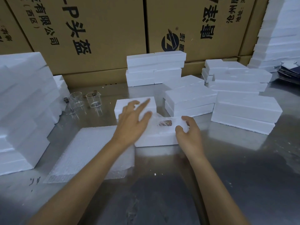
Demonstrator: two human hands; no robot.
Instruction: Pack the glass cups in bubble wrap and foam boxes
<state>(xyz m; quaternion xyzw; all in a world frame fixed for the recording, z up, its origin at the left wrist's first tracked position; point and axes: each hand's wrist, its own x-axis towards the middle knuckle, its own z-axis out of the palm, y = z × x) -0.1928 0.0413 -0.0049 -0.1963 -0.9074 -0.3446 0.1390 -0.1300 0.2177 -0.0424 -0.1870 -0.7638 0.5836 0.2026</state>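
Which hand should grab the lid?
Left hand: it hovers open right over the lid. The right hand is busy gripping the wrapped cup in the box.

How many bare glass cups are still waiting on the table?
2 plain: one glass cup and another right of it, upright, far left. A third may stand before them; foam could hide more.
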